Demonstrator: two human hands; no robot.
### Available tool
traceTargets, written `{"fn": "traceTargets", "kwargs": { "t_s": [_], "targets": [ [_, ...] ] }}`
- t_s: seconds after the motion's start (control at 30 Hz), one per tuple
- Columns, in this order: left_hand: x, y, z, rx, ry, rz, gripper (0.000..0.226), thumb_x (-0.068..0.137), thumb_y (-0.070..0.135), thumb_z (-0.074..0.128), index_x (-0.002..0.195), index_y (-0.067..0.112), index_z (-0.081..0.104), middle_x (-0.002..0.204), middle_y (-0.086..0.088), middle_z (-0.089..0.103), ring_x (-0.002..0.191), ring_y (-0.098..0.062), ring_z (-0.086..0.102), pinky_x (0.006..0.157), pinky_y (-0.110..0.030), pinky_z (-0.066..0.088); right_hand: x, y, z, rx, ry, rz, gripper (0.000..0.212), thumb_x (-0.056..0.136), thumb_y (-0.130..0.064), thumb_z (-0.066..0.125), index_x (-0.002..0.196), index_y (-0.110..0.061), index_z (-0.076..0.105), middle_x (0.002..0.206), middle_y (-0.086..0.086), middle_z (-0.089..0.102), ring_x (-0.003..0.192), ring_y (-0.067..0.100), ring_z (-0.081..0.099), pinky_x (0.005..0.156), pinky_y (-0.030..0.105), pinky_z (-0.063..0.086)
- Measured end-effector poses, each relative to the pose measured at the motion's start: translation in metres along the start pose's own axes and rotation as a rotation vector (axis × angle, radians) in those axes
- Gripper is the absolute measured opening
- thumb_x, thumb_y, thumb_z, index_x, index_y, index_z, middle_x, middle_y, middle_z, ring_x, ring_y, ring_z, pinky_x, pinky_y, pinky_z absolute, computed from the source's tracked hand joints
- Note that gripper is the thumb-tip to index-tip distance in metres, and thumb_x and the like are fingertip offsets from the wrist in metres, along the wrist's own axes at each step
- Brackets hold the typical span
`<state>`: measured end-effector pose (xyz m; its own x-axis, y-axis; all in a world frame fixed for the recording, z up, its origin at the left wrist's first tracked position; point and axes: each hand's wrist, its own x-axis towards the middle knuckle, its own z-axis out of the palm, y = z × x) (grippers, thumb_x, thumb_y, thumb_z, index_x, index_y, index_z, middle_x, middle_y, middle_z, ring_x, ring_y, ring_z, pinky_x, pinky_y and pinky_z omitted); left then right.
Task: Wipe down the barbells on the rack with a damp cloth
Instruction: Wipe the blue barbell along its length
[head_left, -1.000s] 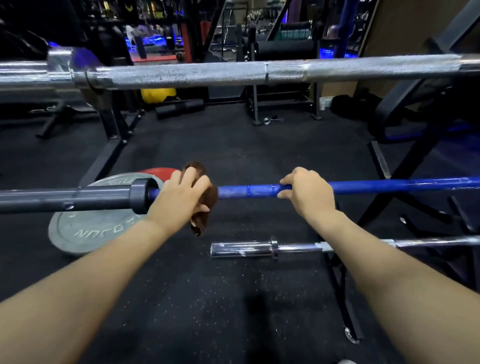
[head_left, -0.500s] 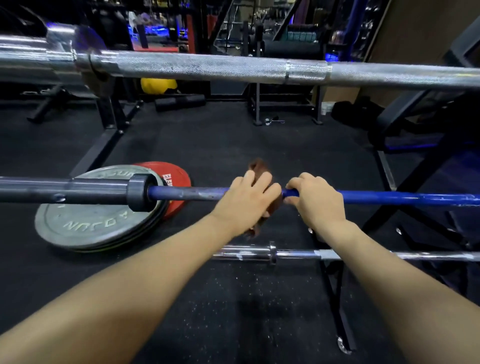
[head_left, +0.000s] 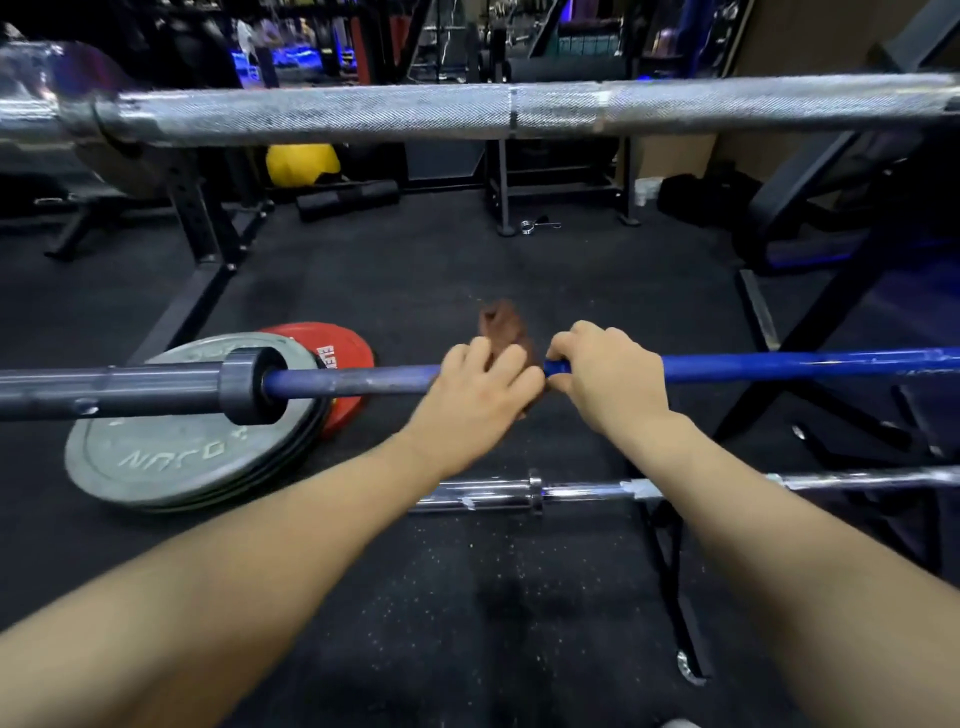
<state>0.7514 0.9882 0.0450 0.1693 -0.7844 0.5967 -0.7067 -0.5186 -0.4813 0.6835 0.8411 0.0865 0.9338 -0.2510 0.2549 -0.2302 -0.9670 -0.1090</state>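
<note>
currently the blue-shafted barbell with a dark grey sleeve (head_left: 779, 365) lies level across the middle of the view. the left hand (head_left: 480, 392) grips this bar, fingers curled over the brown cloth (head_left: 504, 328) wrapped on the shaft, with a cloth corner standing above the bar. the right hand (head_left: 610, 376) is just beside the left hand, fingers clamped round the bare shaft. above the blue bar runs a knurled silver barbell (head_left: 363, 111); below it, a chrome barbell (head_left: 524, 493). under the blue bar's sleeve, a grey round weight plate (head_left: 171, 457) and a red plate (head_left: 345, 353) lie on the black rubber floor (head_left: 415, 597).
</note>
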Motion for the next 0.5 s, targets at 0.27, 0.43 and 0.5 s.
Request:
{"fn": "traceTargets", "kwargs": {
  "t_s": [0.27, 0.43, 0.5],
  "targets": [
    [-0.079, -0.086, -0.021, 0.017, -0.141, 0.101, 0.020, 0.077, 0.008, 0.043, 0.092, 0.011, 0.057, 0.083, -0.010, 0.049, 0.067, -0.025, 0.043, 0.057, -0.040, 0.038, 0.000, 0.001, -0.002, 0.062, -0.036, 0.005, 0.024, 0.089, -0.040, 0.061, 0.109, -0.027, 0.061, 0.105, -0.006, 0.054, 0.099, 0.020, 0.049, 0.066, 0.031, 0.033],
    [-0.054, -0.055, -0.012, 0.036, -0.106, 0.045, 0.011, 0.077, 0.012, 0.049, 0.087, 0.016, 0.045, 0.077, -0.007, 0.046, 0.066, -0.024, 0.040, 0.053, -0.037, 0.034, 0.001, -0.001, -0.003, 0.057, -0.045, -0.003, 0.024, 0.090, -0.039, 0.060, 0.110, -0.025, 0.060, 0.106, -0.005, 0.053, 0.100, 0.021, 0.048, 0.067, 0.031, 0.033],
    [-0.028, -0.025, -0.003, 0.036, -0.040, 0.054, 0.014, 0.077, 0.011, 0.050, 0.087, 0.017, 0.042, 0.076, -0.006, 0.044, 0.065, -0.024, 0.040, 0.054, -0.036, 0.031, 0.001, -0.002, -0.003, 0.045, -0.039, 0.003, 0.023, 0.090, -0.039, 0.060, 0.109, -0.025, 0.060, 0.106, -0.004, 0.053, 0.099, 0.021, 0.048, 0.066, 0.031, 0.033]
  ]
}}
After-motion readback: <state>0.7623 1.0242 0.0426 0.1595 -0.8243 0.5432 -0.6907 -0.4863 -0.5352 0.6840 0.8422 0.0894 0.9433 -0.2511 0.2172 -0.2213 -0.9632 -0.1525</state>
